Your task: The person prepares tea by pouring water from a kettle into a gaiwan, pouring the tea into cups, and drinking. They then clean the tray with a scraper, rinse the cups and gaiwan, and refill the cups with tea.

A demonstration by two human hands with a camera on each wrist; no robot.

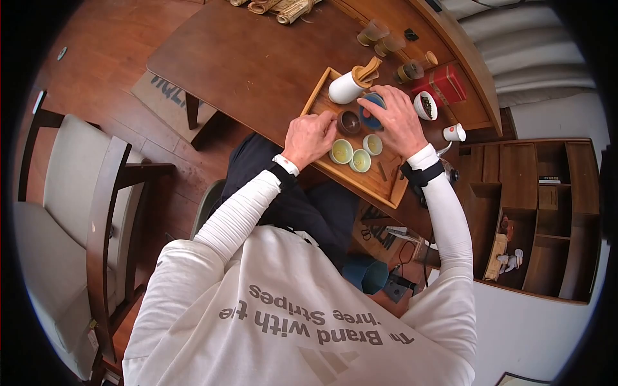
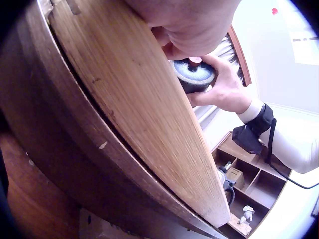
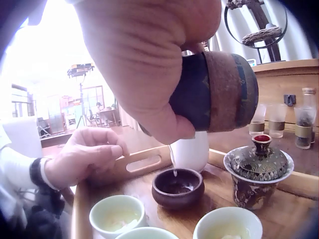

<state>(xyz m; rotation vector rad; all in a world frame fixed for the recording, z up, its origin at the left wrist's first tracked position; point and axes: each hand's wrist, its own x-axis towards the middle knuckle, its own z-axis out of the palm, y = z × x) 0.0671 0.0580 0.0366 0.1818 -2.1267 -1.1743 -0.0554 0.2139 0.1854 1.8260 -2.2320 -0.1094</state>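
Observation:
My right hand (image 1: 400, 122) grips a dark blue vessel (image 3: 194, 94) with a brown band, tilted above the tray. In the left wrist view, the vessel's blue face (image 2: 192, 72) shows a red round spot. Below it, a dark brown bowl (image 3: 178, 189) stands on the tray, with a drop above its opening. My left hand (image 1: 310, 136) is loosely curled near the tray's edge, with nothing visible in it. Pale green cups (image 1: 341, 151) holding yellowish liquid stand beside the bowl. A patterned lidded cup (image 3: 253, 191) with a red knob is at the right of the right wrist view.
The wooden tray (image 1: 315, 96) also carries a white container (image 1: 343, 89) with wooden tools. Glasses (image 1: 373, 32), a red box (image 1: 444, 85) and a white bowl (image 1: 425, 106) of dark leaves stand beyond it. A white cup (image 1: 454, 132) is to the right.

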